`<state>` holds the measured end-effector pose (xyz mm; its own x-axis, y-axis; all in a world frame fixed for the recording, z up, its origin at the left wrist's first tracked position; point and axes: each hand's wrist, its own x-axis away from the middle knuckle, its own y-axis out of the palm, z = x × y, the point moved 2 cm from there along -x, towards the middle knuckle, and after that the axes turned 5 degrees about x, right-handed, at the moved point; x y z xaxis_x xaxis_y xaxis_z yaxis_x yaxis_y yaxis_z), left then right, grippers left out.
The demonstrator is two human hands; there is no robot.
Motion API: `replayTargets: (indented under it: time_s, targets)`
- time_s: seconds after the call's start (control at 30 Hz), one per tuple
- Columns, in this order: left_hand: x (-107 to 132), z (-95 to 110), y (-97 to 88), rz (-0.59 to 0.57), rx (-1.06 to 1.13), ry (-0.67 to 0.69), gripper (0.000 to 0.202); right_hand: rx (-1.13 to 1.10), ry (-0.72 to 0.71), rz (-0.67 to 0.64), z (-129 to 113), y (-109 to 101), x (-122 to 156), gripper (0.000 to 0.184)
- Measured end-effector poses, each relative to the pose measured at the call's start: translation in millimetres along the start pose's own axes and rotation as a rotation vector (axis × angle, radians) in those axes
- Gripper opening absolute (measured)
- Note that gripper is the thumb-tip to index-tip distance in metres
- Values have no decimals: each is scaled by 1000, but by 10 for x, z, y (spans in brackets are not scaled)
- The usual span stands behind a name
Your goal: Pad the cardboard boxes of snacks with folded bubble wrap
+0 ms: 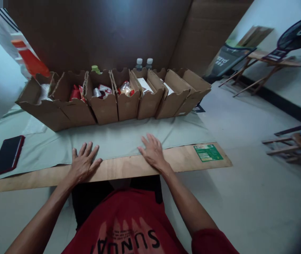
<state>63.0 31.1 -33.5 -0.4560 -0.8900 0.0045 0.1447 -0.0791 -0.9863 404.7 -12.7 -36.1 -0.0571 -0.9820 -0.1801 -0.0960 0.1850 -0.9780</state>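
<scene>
My left hand (83,163) lies flat on the near edge of the table, fingers spread, partly on the grey-green cloth (124,139) and partly on bare wood. To its right, my right hand (152,151) rests palm down in the same way with its fingers apart. Neither hand holds anything. Beyond them stands a row of several open cardboard bins (105,110). Inside are a red packet (75,92), shiny wrapped items (104,91), a clear bag with yellowish contents (126,89) and white boxes (145,85); their lower parts are hidden.
A black phone with a red edge (7,155) lies at the table's left. A green sticker (208,152) marks the wooden edge (124,168). Behind the bins are two bottles (139,64), an orange bottle (31,60) and a tall cardboard panel (108,31). A fan (300,33) stands at right.
</scene>
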Motion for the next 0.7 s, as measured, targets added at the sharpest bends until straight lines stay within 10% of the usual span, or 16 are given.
replayTargets:
  time_s: [0.17,0.47,0.6,0.7]
  targets:
    - [67,-77,11,-4,-31,-26,65,114,191,97,665,-117,372,51]
    - [165,-344,157,36,34,-3,66,178,162,154,694,-156,863,47]
    - [86,-447,160,129,130,-49,51,-218,-53,-17,1201,-767,565,33]
    - [-147,-345,128,257,163,-84,48,-264,41,200,1737,-1526,-131,28]
